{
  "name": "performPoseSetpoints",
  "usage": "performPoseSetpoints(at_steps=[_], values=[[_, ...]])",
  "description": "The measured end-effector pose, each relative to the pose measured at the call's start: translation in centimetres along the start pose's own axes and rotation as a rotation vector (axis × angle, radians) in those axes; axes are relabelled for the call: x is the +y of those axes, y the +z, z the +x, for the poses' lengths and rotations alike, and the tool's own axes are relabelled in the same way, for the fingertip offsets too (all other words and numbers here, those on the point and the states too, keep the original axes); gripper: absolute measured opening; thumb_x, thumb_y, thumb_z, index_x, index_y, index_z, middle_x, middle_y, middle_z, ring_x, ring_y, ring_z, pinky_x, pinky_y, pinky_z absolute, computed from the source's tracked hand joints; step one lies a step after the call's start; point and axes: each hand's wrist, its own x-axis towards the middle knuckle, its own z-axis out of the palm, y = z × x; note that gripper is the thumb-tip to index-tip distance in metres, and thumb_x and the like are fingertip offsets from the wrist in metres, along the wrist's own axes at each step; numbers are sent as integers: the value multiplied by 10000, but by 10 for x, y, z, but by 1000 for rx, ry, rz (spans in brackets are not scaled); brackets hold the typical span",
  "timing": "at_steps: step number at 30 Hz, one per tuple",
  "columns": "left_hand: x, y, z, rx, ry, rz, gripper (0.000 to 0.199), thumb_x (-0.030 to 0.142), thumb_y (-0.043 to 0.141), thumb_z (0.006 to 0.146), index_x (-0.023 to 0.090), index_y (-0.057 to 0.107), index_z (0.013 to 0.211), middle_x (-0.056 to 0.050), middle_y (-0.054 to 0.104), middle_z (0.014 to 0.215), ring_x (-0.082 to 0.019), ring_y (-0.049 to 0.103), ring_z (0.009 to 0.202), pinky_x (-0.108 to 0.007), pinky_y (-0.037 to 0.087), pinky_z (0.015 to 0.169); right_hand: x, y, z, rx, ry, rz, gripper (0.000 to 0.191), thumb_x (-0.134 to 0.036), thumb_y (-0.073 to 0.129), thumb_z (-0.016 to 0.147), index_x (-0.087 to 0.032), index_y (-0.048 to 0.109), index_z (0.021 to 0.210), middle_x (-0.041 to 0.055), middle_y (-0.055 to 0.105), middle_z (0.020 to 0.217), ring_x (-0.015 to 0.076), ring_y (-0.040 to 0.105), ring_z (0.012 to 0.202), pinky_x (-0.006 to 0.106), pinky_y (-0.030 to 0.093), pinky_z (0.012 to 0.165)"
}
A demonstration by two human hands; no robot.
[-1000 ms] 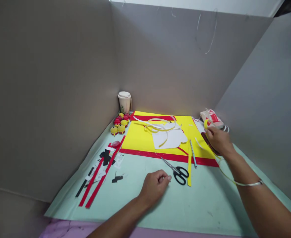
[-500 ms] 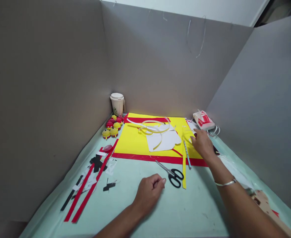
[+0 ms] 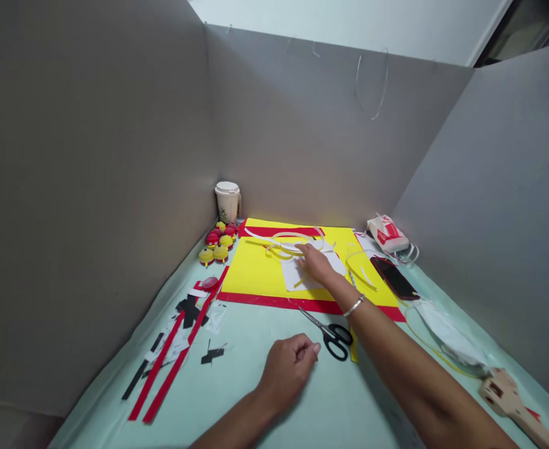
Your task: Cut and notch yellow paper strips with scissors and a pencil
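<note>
My left hand [image 3: 289,369] rests closed on the pale green cloth [image 3: 321,411], thumb against the curled fingers; whether anything is inside is hidden. Black-handled scissors [image 3: 334,338] lie just right of it, blades to the upper left. My right hand [image 3: 315,263] reaches over white paper [image 3: 294,277] on the yellow sheet [image 3: 250,274]. Its fingertips are at the curled pale and yellow strips [image 3: 281,251]; whether they grip one is too small to tell. A yellow strip [image 3: 354,352] and a pencil [image 3: 352,279] are partly hidden by my right arm.
Red strips [image 3: 166,380] and black scraps [image 3: 190,310] lie at left. Behind them are red and yellow round pieces [image 3: 220,252] and a lidded cup [image 3: 228,202]. A phone [image 3: 394,278], a red-white packet [image 3: 388,234] and a wooden tool [image 3: 505,394] are at right. Grey panels surround the table.
My right hand has moved left from the sheet's right side to the curled strips, uncovering the phone. My left hand stays closed beside the scissors. The view has shifted slightly.
</note>
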Motion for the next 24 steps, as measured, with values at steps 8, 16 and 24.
performPoseSetpoints(at_steps=[8, 16, 24], values=[[0, -1, 0, 59, -6, -129, 308, 428, 507, 885, 173, 570, 726, 47, 413, 599, -117, 379, 594, -244, 288, 565, -6, -16, -39, 142, -55, 151, 176, -269, 581, 953, -167, 632, 1088, 68, 648, 1111, 196, 641, 957, 396, 544, 842], [-1, -4, 8, 176, -70, -533, 357, 523, 521, 870, 181, 537, 973, 48, 523, 642, -87, 386, 468, -205, 301, 450, -42, -41, -139, 209, -267, 431, 225, -56, 515, 814, -216, 635, 917, 83, 655, 1033, 200, 630, 998, 323, 538, 830], [4, -11, 8, 153, -67, -683, 423, 543, 571, 855, 129, 641, 905, -1, 600, 687, -110, 524, 576, -231, 421, 584, -76, -31, -201, 108, -427, 644, 292, 4, 499, 745, -234, 627, 855, 72, 653, 1099, 188, 639, 1039, 340, 507, 930]])
